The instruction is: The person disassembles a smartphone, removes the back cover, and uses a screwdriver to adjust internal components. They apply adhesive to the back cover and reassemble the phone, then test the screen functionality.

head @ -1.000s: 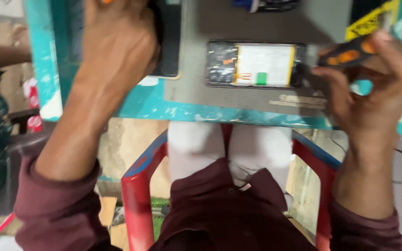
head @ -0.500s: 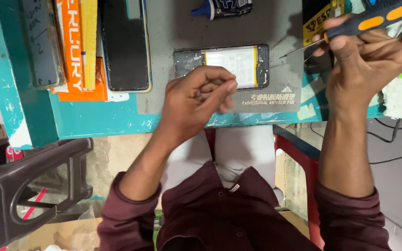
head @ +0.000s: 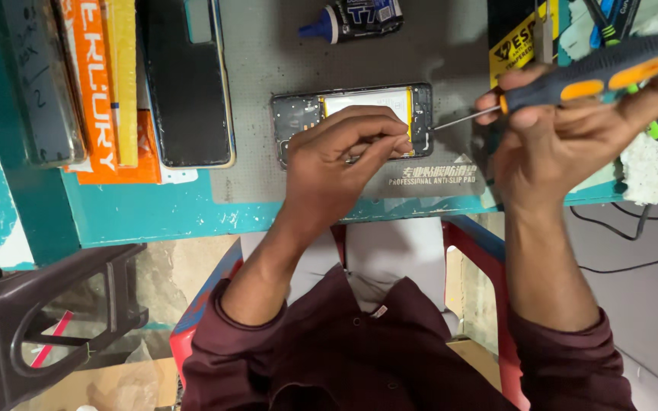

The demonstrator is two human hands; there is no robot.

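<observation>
An opened phone (head: 310,114) with its back off lies on a grey anti-slip mat (head: 268,53), showing a white battery and dark circuit board. My left hand (head: 336,164) rests over the phone's lower half, fingertips pinched together near its right end; whether something tiny is between them is hidden. My right hand (head: 565,129) grips a screwdriver (head: 573,76) with a black and orange handle. Its thin metal shaft points left, the tip just beside the phone's right edge.
A black phone back panel (head: 188,84) lies left of the mat, next to orange and yellow packages (head: 104,91). A dark glue bottle with a blue nozzle (head: 352,19) lies at the top. A dark plastic stool (head: 32,320) stands lower left; cables (head: 634,228) hang at right.
My left hand moved from the black panel at the left onto the opened phone. My right hand lifted the screwdriver and brought its tip to the phone's right edge.
</observation>
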